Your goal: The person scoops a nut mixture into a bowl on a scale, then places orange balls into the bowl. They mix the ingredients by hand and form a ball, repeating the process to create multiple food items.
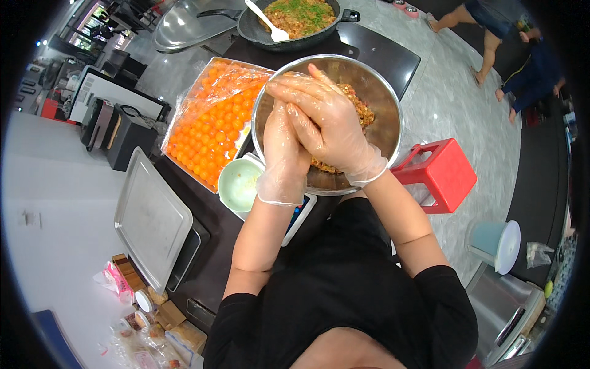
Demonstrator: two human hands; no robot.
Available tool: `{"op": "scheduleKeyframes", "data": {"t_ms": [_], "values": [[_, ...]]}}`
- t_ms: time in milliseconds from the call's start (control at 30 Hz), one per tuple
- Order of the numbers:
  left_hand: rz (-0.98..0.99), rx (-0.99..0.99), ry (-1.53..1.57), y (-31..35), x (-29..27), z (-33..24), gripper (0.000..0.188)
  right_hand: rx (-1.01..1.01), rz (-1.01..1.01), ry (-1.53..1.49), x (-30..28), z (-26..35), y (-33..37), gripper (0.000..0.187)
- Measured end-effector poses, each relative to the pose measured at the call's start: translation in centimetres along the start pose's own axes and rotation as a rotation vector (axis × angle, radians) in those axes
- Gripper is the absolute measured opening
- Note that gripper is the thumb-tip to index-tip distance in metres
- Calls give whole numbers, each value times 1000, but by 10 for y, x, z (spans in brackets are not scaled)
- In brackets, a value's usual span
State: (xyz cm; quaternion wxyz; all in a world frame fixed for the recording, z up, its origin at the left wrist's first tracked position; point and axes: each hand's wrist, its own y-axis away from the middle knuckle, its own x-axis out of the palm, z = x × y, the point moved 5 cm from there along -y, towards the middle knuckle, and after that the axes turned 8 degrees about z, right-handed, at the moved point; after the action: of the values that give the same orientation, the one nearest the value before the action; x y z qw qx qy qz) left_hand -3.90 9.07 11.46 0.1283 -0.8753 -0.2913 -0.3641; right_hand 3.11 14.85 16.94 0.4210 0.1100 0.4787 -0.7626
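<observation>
On my far left a flat metal tray lies on the dark counter, with small packets and boxes heaped at its near end. Right of it sits a tray of orange balls under loose clear plastic wrap, tilted away toward the far side. Just near that tray stands a small pale green bowl, touching the rim of the big steel mixing bowl, which rests partly on a white scale.

My left hand, in a thin clear glove, is over the steel bowl with its fingers curled up and pressed against my other hand. My right hand, gloved the same way, wraps over the top of the left, fingers closed around it. Both hands are clasped tight together, and whatever they squeeze between them is hidden; I cannot tell what it is. Under and beyond my hands the brown crumbly mixture lies in the steel bowl, mostly on its far right side.

Farther off, a dark pan holds more of a brown mixture topped with green, a white spoon resting in it, a metal lid to its left. To my right a red plastic stool stands on the pale floor, and farther right another person stands.
</observation>
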Motion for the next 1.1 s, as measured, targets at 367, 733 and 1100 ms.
{"op": "scheduleKeyframes", "data": {"t_ms": [367,733,1100], "values": [[132,-6,127,5,9,-10,48,142,-239,-301,-1,0,11,57],[-132,-126,107,2,5,-5,36,232,46,-674,0,-28,4,33],[-26,39,136,5,17,-8,44,487,-307,-1048,2,-28,8,31]]}}
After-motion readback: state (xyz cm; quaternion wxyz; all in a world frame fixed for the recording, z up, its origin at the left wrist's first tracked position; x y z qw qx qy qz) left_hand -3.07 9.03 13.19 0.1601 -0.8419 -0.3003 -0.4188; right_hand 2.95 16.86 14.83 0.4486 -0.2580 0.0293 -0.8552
